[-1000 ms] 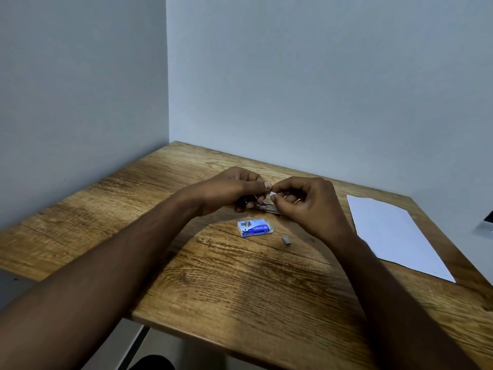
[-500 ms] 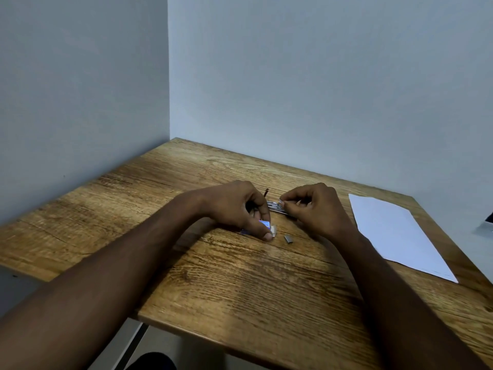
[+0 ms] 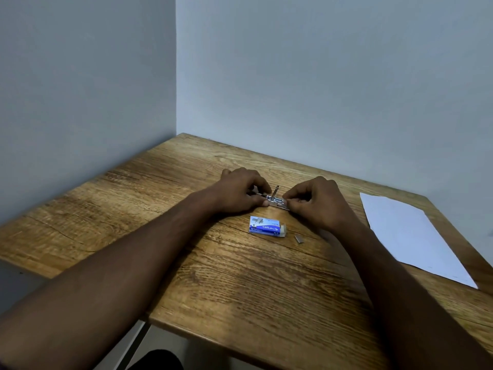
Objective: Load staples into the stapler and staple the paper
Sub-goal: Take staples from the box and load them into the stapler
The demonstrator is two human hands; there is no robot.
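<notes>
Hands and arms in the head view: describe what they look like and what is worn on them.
Both arms are bare from the picture's lower edge to the wrists: no sleeves show. The left hand and the right hand wear no gloves, and no watch, bracelet or ring can be seen. Fingers are curled, so the nails are mostly hidden. No markings show on either forearm.

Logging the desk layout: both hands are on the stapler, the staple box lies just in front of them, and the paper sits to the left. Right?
Not quite: the head view shows the paper to the right; the rest stands.
</notes>
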